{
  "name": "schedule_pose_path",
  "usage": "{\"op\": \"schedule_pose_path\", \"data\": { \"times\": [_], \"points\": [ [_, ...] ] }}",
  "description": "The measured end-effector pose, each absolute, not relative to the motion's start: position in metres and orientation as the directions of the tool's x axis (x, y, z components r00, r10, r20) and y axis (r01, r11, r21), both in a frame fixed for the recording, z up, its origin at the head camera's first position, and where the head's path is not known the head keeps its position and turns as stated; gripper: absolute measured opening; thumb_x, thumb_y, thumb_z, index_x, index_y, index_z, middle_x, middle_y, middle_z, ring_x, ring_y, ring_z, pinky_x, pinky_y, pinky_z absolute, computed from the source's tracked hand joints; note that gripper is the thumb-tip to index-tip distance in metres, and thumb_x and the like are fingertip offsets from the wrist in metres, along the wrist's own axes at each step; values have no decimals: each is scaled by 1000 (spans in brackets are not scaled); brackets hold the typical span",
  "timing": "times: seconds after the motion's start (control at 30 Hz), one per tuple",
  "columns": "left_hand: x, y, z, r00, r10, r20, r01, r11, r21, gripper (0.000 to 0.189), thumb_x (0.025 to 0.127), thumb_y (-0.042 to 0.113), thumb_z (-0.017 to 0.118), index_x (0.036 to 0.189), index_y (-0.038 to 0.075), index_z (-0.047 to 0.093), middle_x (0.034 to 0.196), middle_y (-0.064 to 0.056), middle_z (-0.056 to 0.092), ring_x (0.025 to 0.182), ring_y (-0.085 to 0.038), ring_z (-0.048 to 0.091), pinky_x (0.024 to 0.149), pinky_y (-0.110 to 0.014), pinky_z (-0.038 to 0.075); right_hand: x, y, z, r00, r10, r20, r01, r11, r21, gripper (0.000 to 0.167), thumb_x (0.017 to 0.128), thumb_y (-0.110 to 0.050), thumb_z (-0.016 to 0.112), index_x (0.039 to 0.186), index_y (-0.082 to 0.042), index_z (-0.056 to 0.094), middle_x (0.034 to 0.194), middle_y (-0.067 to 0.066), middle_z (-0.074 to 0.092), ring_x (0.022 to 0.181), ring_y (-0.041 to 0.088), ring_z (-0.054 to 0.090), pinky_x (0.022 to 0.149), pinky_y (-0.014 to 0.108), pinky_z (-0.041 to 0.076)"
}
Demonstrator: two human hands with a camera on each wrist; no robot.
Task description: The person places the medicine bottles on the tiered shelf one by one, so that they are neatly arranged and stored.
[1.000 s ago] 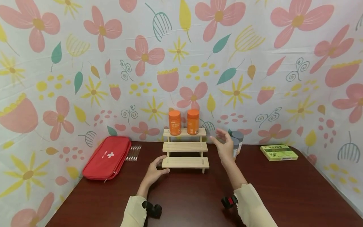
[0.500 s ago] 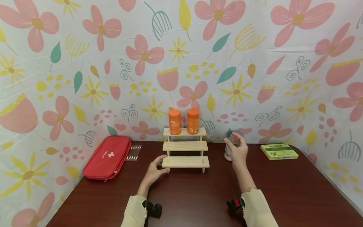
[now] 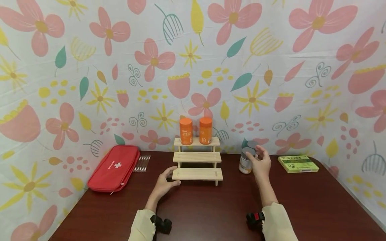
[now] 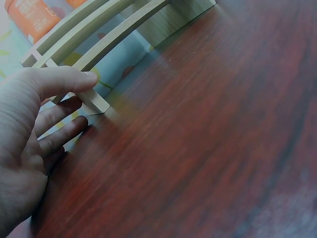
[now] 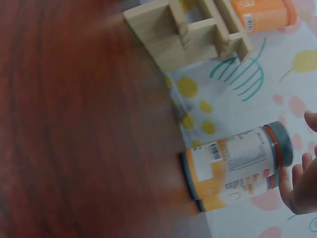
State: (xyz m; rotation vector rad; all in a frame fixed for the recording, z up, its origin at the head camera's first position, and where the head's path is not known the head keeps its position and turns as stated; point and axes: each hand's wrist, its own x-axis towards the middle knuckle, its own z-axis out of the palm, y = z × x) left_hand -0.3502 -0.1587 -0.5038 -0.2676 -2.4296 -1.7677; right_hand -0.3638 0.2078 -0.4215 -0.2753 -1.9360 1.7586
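A three-step wooden display rack stands mid-table. My left hand holds the left end of its lowest step, the thumb at the front and the fingers behind; the left wrist view shows this hand around the end leg. On the right, two grey-lidded bottles stand close together: a front bottle and a rear bottle, partly hidden. My right hand is beside them, thumb and fingers spread near the lids. In the right wrist view, its fingertips are close to the front bottle; contact is unclear.
Two orange bottles, a left one and a right one, stand on the top step. A red first aid pouch and a pack of cotton swabs lie left. A green-yellow box lies right. Floral cloth hangs behind.
My right hand has moved right, away from the rack, to the grey-lidded bottles, and slightly lower. My left hand has stayed at the rack's end.
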Motion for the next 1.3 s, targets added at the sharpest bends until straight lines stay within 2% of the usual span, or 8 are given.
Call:
{"op": "schedule_pose_path", "data": {
  "times": [0.17,0.3,0.47,0.7,0.87,1.1,1.2,1.3],
  "points": [
    [-351,-158,-504,-975,69,212,223,299,928,60,76,5,80,132,13,59,118,-12,69,93,-15,56,82,-34,44,-367,210,-433,-866,436,247,-172,204,-964,53,91,-13,68,140,-7,49,142,14,40,129,29,39,111,46,34],
    [-350,-157,-502,-975,71,210,222,305,926,60,76,5,79,132,14,59,120,-12,69,93,-15,56,82,-33,44,-369,211,-438,-863,433,261,-176,227,-958,52,90,-12,68,139,-7,50,139,12,38,125,31,39,110,47,34],
    [-350,-157,-500,-973,75,217,230,303,925,60,77,5,79,132,13,58,120,-13,68,94,-16,56,82,-33,45,-372,212,-440,-865,441,240,-152,226,-962,54,90,-14,69,140,-10,50,128,3,40,122,28,39,100,37,38],
    [-347,-160,-503,-975,71,210,222,296,929,60,76,4,79,132,11,59,119,-14,69,94,-16,57,80,-33,45,-373,214,-448,-897,412,159,-92,179,-980,58,91,-16,68,144,-16,45,138,2,36,130,24,36,96,25,36],
    [-348,-160,-503,-973,71,218,229,288,930,60,76,4,80,131,12,59,117,-13,69,94,-16,57,81,-34,45,-375,214,-450,-898,410,157,-102,154,-983,60,90,-13,69,145,-16,45,137,1,37,132,26,35,98,28,37],
    [-349,-159,-503,-973,71,219,230,301,926,60,76,4,79,132,13,59,119,-13,69,93,-15,56,83,-35,45,-374,215,-450,-906,395,151,-111,123,-986,63,91,-7,67,148,-14,41,153,13,32,140,32,31,111,46,33],
    [-348,-158,-503,-973,71,219,230,303,925,60,76,4,79,132,13,59,120,-13,69,92,-16,56,83,-35,44,-373,215,-450,-906,396,147,-108,119,-987,63,91,-8,66,149,-15,41,154,12,33,139,31,32,110,46,34],
    [-348,-158,-503,-973,71,219,230,304,925,59,76,4,79,131,13,59,120,-13,68,93,-16,56,83,-35,44,-374,215,-452,-905,401,143,-100,128,-987,63,91,-10,67,148,-17,41,151,11,35,137,28,33,105,39,36]
  ]
}}
